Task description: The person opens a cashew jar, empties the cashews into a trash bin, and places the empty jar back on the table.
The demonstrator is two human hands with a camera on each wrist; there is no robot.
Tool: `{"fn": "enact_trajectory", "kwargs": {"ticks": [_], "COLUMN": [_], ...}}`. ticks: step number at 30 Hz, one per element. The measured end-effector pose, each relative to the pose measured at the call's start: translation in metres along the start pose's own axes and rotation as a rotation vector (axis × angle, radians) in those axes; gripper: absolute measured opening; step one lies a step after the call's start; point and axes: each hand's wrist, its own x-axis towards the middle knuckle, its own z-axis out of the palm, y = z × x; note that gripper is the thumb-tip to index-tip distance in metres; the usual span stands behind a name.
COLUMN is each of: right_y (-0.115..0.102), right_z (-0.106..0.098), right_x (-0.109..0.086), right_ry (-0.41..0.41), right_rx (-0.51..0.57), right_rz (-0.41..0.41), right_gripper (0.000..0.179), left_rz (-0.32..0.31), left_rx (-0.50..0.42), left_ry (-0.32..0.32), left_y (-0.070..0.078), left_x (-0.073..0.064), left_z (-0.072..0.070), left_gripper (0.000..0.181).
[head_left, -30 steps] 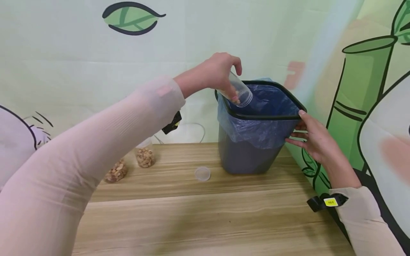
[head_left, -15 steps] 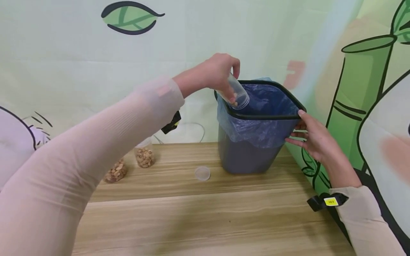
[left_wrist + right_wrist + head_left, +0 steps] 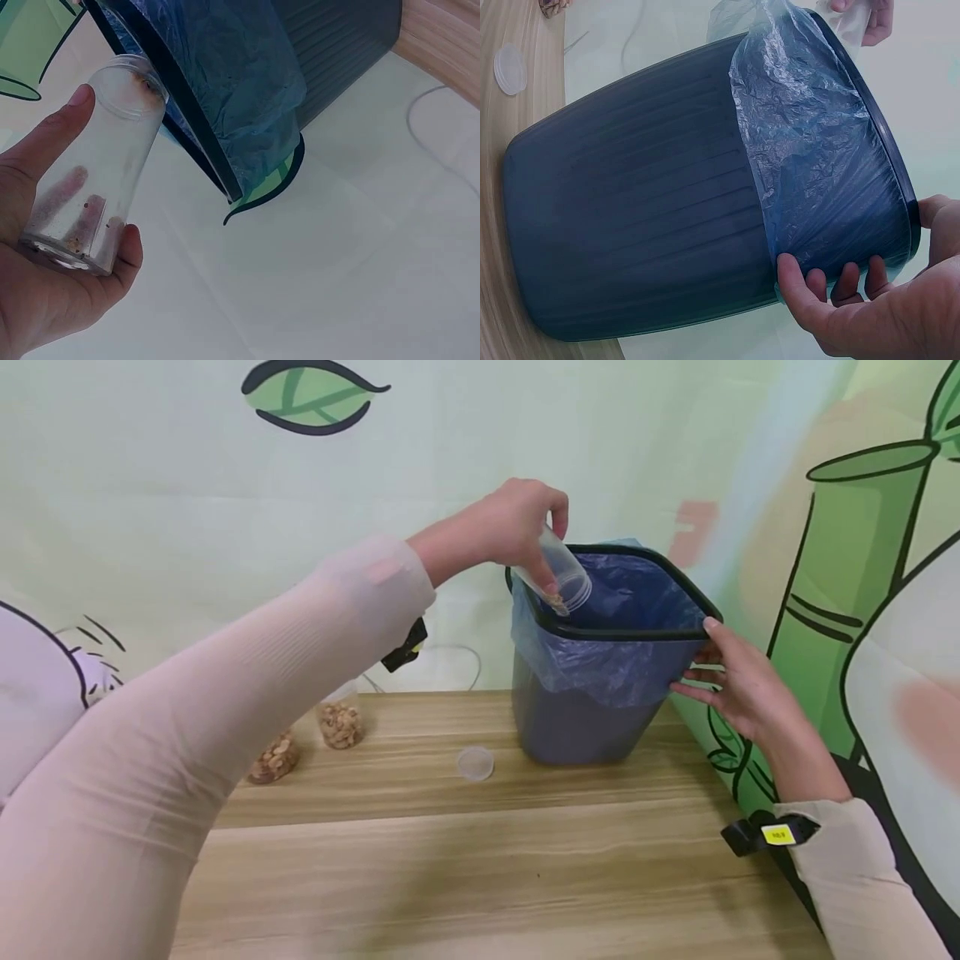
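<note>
My left hand [image 3: 517, 527] grips a clear jar [image 3: 558, 558], tipped mouth-down over the left rim of a dark trash bin [image 3: 581, 727]. A few light bits [image 3: 557, 603] lie near its mouth. In the left wrist view, the jar [image 3: 112, 157] looks nearly bare inside, with a brownish patch at the mouth and specks at the base. A blue plastic bag [image 3: 600, 672] lines the bin and folds over its rim. My right hand [image 3: 738, 681] holds the bin's right side, thumb at the black rim and fingertips against the bag-covered wall.
A round clear lid [image 3: 476, 763] lies on the wooden table [image 3: 487, 877] left of the bin. Two jars of nuts, one [image 3: 341, 724] behind the other [image 3: 274, 758], stand farther left, partly hidden by my left sleeve. A printed cloth [image 3: 337, 527] hangs behind.
The jar shifts slightly left and then back right over the bin, and the bits inside sit closer to its mouth. My right hand stays in place on the bin.
</note>
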Motion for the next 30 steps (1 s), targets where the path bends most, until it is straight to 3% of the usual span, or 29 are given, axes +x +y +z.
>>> {"fn": "enact_trajectory", "kwargs": {"ticks": [14, 30], "right_y": [0.003, -0.002], "right_z": [0.001, 0.002], "right_x": [-0.001, 0.002], "right_ry": [0.005, 0.011], "right_rx": [-0.031, -0.026], "right_rz": [0.006, 0.008], "right_gripper": [0.042, 0.039], "left_rz": [0.025, 0.090], "left_rx": [0.018, 0.146], "left_ry": [0.015, -0.052], "left_y": [0.000, 0.010], "left_x": [0.001, 0.007], "left_z": [-0.003, -0.004], "left_gripper": [0.062, 0.064]}}
